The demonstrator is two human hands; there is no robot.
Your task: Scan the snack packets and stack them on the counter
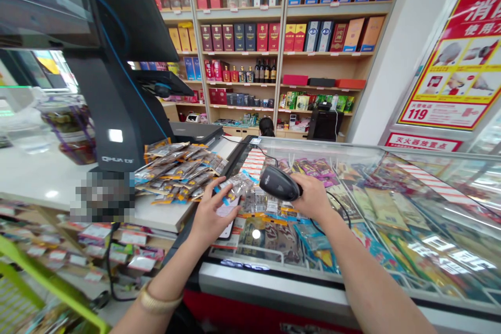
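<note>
My right hand (315, 198) is wrapped round the handle of a black barcode scanner (278, 183), its head pointing left over the glass-topped case. Left of it, my left hand (215, 211) has its fingers spread over a small clear and blue snack packet (239, 187); whether the fingertips grip it is unclear. Below that hand lies a phone (227, 230), partly covered by the fingers. A heap of snack packets (180, 169) with orange and blue edges rests on the white counter beside my left hand. More packets lie on the glass beneath the scanner.
A black register stand (113, 88) rises at the left. The glass display case (368, 266) holds bagged goods and extends right. Shelves (238, 12) of boxes and bottles stand behind, with a person's dark hair (266, 126) low before them. A green basket (50, 282) is at lower left.
</note>
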